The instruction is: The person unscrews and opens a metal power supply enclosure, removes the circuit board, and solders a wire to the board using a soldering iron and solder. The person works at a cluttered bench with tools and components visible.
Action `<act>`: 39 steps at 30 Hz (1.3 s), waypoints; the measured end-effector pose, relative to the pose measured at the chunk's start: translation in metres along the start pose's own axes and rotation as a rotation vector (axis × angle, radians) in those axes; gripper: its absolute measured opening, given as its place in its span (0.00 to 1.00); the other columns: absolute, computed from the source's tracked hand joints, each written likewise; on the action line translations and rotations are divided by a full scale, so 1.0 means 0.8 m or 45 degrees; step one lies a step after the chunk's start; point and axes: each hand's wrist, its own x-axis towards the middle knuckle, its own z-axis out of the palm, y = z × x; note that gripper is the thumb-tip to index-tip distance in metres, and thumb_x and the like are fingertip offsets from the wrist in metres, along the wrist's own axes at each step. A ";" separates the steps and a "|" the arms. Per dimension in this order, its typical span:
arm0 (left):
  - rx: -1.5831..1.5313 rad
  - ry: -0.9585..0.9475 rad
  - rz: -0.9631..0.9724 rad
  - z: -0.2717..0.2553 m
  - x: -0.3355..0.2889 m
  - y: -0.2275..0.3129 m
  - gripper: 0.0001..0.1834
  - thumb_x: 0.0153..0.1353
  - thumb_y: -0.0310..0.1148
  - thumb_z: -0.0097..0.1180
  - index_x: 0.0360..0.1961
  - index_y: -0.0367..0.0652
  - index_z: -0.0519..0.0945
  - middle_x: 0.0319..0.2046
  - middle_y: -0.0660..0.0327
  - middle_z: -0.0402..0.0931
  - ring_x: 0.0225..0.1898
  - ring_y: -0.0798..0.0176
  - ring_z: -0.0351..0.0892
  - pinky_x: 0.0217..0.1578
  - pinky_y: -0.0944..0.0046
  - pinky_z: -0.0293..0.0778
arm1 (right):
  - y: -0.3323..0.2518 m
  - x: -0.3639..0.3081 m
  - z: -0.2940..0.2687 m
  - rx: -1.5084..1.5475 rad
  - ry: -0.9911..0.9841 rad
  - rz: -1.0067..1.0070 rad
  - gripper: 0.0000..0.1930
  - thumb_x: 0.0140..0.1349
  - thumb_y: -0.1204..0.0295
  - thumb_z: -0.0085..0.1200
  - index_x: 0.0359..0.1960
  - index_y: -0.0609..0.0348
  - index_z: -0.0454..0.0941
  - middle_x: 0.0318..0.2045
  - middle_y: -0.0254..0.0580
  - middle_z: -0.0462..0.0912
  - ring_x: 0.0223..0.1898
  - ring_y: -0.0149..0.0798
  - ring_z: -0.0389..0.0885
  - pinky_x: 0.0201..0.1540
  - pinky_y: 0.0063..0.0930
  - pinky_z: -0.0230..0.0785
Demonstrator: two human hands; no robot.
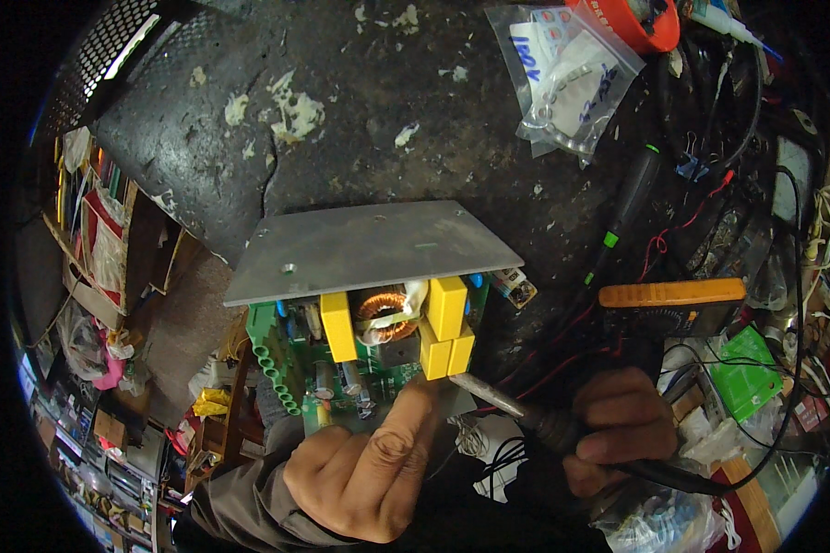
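A green circuit board (398,370) stands under a flat grey metal plate (387,244). On it are yellow block capacitors (337,327), a copper-wound ring coil (387,315) and a green terminal strip (272,369). My left hand (364,475) is closed at the board's near edge, its index finger reaching toward the lower yellow blocks; its thumb is hidden. In my right hand (622,424) is a soldering iron (498,398), fingers wrapped round its dark handle. The iron's metal end comes up beside the lower yellow blocks; its very tip is hard to make out.
An orange-edged multimeter (671,293) lies right of the board, with red leads around it. Behind are a black-and-green screwdriver-like tool (632,198), clear plastic bags (567,88) and a red round container (636,23). Cables and a green board (747,373) crowd the right; shelves (111,244) stand left.
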 end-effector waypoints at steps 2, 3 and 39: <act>0.012 0.000 0.006 0.000 -0.001 0.001 0.16 0.45 0.24 0.71 0.39 0.35 0.86 0.42 0.46 0.85 0.18 0.74 0.73 0.14 0.75 0.60 | 0.001 -0.003 -0.001 -0.016 -0.002 0.001 0.17 0.41 0.78 0.70 0.36 0.57 0.82 0.23 0.38 0.81 0.19 0.34 0.77 0.21 0.24 0.70; 0.018 0.000 0.009 0.000 -0.001 0.001 0.16 0.45 0.23 0.71 0.39 0.35 0.86 0.42 0.46 0.85 0.18 0.73 0.74 0.14 0.75 0.60 | 0.001 -0.005 -0.001 -0.021 0.029 -0.008 0.17 0.41 0.78 0.70 0.36 0.57 0.81 0.24 0.38 0.81 0.19 0.34 0.77 0.21 0.24 0.70; -0.457 -0.029 0.399 -0.071 0.011 -0.007 0.11 0.61 0.27 0.64 0.46 0.43 0.86 0.55 0.47 0.77 0.54 0.48 0.80 0.49 0.49 0.84 | -0.041 -0.069 0.077 -0.097 0.876 0.195 0.19 0.62 0.68 0.63 0.46 0.71 0.73 0.28 0.46 0.77 0.17 0.29 0.75 0.20 0.19 0.66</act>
